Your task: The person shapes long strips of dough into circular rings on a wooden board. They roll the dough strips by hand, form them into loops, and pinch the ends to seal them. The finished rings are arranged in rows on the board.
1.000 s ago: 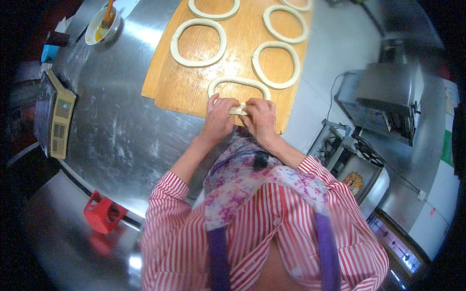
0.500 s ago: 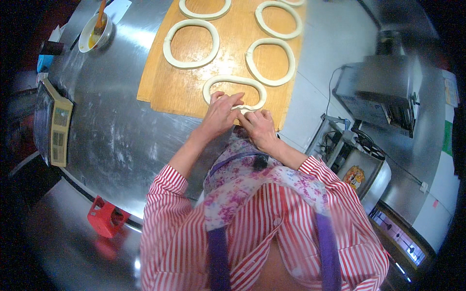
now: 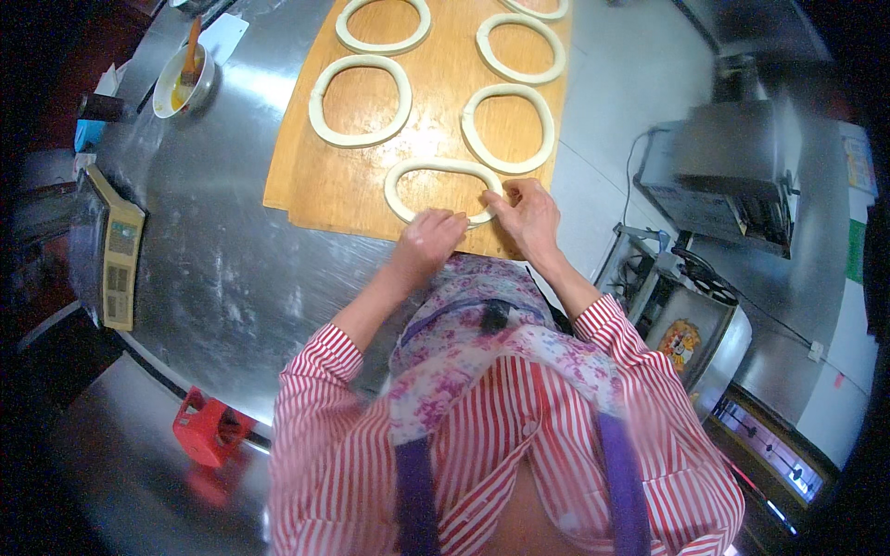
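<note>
Standing by the steel worktop [image 3: 213, 278] here, and everything's laid out on a wooden board [image 3: 315, 185], so I'll use that as the reference. The dough ring [image 3: 436, 169] being worked sits at the board's near edge, closest to the person. Both hands are on its near side: the left hand [image 3: 428, 238] has its fingers curled down onto the near strand, and the right hand [image 3: 527, 209] pinches the ring's near right bend between thumb and fingertips. The hands sit close together but aren't touching each other, as far as I can see.

Handling-wise, this looks like raw, pale, soft dough, a thin rope closed into an oval. I'd guess it's light, floppy and a bit tacky, so it'll stretch or sag if lifted from one point. Best bet is gentle pinches at two spots along the rope, or nudging it flat on the board rather than picking it up. Squeeze too hard and it'd thin out or tear at the join.

Five more rings [image 3: 360, 100] lie farther back on the board. Off the board's far left corner there's a bowl [image 3: 182, 85] with a brush in it, a scale [image 3: 119, 264] well to the left, and a red tool [image 3: 206, 428] near the worktop's front edge.
</note>
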The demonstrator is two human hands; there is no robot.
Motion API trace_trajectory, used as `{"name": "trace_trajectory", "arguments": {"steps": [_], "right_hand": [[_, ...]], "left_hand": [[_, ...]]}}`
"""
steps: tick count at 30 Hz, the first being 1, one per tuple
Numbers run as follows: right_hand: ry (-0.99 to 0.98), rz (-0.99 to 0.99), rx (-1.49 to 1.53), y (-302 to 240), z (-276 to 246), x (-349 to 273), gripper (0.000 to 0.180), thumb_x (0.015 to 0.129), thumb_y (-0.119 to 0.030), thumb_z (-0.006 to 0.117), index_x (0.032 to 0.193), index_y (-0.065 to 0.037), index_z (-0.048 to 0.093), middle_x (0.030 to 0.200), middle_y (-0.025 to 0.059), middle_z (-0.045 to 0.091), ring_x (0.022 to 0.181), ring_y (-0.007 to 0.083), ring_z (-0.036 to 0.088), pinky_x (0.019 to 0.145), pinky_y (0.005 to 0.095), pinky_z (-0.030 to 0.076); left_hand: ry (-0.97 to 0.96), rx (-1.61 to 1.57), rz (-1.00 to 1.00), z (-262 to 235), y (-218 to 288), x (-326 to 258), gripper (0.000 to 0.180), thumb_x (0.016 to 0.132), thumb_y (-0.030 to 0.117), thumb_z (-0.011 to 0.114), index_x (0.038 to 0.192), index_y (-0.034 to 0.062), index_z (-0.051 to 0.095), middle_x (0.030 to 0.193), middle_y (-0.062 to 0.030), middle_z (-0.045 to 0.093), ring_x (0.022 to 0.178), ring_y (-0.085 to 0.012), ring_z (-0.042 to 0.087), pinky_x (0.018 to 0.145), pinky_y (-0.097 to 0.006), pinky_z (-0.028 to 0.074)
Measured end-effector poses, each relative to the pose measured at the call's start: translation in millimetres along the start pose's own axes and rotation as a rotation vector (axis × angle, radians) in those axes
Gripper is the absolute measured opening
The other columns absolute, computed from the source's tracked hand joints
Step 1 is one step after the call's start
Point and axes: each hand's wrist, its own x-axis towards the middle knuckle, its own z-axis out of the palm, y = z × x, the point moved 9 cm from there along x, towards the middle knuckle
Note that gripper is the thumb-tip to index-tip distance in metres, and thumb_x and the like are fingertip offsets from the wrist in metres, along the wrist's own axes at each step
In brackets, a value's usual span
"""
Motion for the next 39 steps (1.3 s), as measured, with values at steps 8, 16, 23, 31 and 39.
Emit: {"name": "trace_trajectory", "arguments": {"steps": [8,16,23,31,39], "right_hand": [[-0.056,0.139,-0.008,5,14,7,0.037,0.077,-0.031,0.081,0.096,-0.001,0.069,0.086,0.0138,0.071,0.077,0.0273,0.07,0.073,0.0398,0.054],[-0.253,0.191,0.762,-21,3,16,0.052,0.074,-0.007,0.083,0.12,0.004,0.062,0.085,0.0091,0.073,0.076,0.0149,0.07,0.072,0.0285,0.056],[-0.203,-0.428,0.444,-60,-24,1,0.026,0.077,0.007,0.07,0.1,-0.004,0.072,0.109,0.0089,0.07,0.109,0.0236,0.065,0.094,0.0376,0.053],[-0.141,-0.106,0.135,-38,19,12,0.031,0.083,-0.023,0.074,0.105,-0.003,0.07,0.104,0.0185,0.069,0.089,0.0373,0.069,0.08,0.0445,0.055],[-0.093,-0.243,-0.021,-60,47,26,0.034,0.085,-0.024,0.075,0.11,-0.003,0.065,0.1,0.0199,0.065,0.086,0.0384,0.069,0.074,0.0487,0.054]], "left_hand": [[0.095,0.271,-0.134,-41,-36,26,0.037,0.088,0.006,0.064,0.124,-0.003,0.061,0.126,-0.0202,0.059,0.118,-0.0376,0.057,0.102,-0.048,0.046],[-0.039,-0.114,-0.509,-62,-94,60,0.026,0.087,0.006,0.068,0.113,0.0027,0.066,0.102,-0.0127,0.055,0.102,-0.0319,0.059,0.092,-0.043,0.049],[-0.221,-0.272,-0.481,-109,-64,23,0.023,0.085,-0.001,0.064,0.108,0.0019,0.064,0.104,-0.0139,0.065,0.1,-0.0312,0.064,0.089,-0.039,0.051],[0.103,-0.01,-0.256,-81,-78,40,0.027,0.082,0.002,0.068,0.11,0.0014,0.067,0.115,-0.0173,0.065,0.112,-0.0361,0.061,0.101,-0.044,0.046],[-0.279,0.014,-0.081,-12,-103,86,0.036,0.08,0.01,0.075,0.116,0.0052,0.069,0.111,-0.0124,0.063,0.107,-0.0325,0.059,0.095,-0.043,0.048]]}}
